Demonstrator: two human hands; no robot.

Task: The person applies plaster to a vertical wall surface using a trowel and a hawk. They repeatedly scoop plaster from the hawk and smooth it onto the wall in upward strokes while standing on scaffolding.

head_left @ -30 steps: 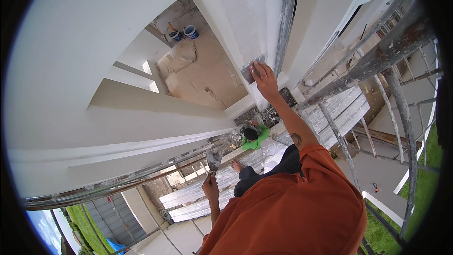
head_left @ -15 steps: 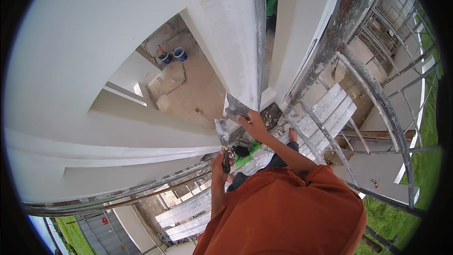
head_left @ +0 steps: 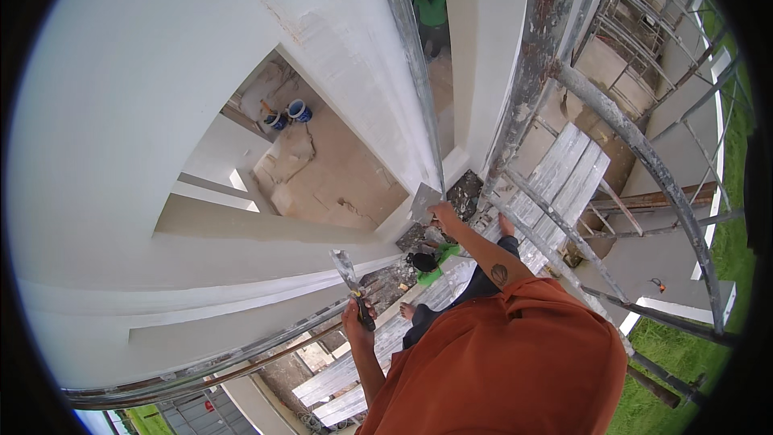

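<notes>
My left hand [head_left: 357, 322] grips a putty knife [head_left: 344, 267] by its black-and-yellow handle, its coated metal blade pointing up and away from me. My right hand [head_left: 444, 217] holds a wide, flat metal scraper [head_left: 425, 200], ahead of and right of the knife, with the two tools apart. The scraper is near the foot of a white wall strip [head_left: 362, 64] with fresh, patchy plaster along its length; whether it touches the wall I cannot tell. My bare feet rest on whitened planks below.
A co-worker in green [head_left: 429, 272] is below me; another person [head_left: 431, 8] shows through a tall gap. Scaffold tubes [head_left: 636, 133] rise at right beside planks [head_left: 564, 181]. Two buckets [head_left: 299, 110] stand beyond the wall opening [head_left: 330, 177]. A drop to grass [head_left: 654, 383] lies right.
My right hand came down from the plastered strip to near the left knife's blade, then moved apart again. The view has shifted, and a person now shows in the tall gap.
</notes>
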